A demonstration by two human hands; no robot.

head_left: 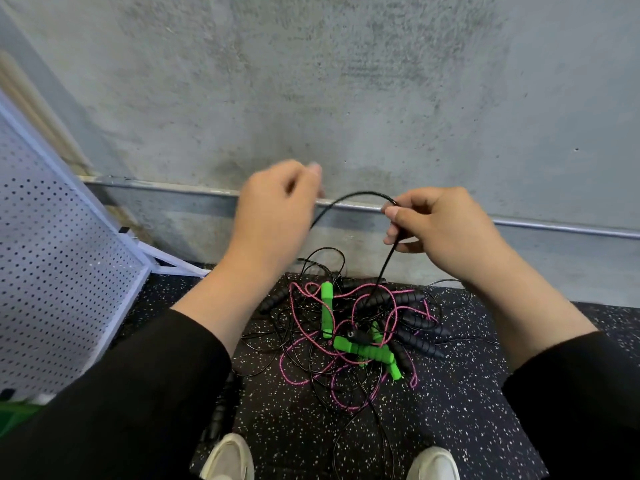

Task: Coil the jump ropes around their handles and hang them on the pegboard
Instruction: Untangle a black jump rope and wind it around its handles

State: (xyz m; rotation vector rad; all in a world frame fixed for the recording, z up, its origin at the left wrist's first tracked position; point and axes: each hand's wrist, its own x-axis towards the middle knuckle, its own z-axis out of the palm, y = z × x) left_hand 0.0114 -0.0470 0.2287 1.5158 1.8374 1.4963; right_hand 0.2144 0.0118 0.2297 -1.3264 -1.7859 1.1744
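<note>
**Two hands lift a black rope over a messy pile**

The right hand (440,225) pinches a black rope (356,197) between thumb and curled fingers. The rope bends up in an arch toward the left hand (277,209). From the right hand it also drops straight down into the pile. The left hand has its fingers curled. The rope goes behind it, so I cannot tell for sure if that hand holds it.

Below the hands, a tangle of jump ropes (349,334) lies on the dark speckled floor (467,410). It has thin black cords, a pink cord (298,375), green handles (363,351) and black bumpy handles (419,341), all mixed up.

The white pegboard (59,271) leans at the left, tilted, near the gray wall (346,81). Another black handle (221,407) hangs by the left sleeve (121,393). Two white shoes (228,459) show at the bottom.
</note>
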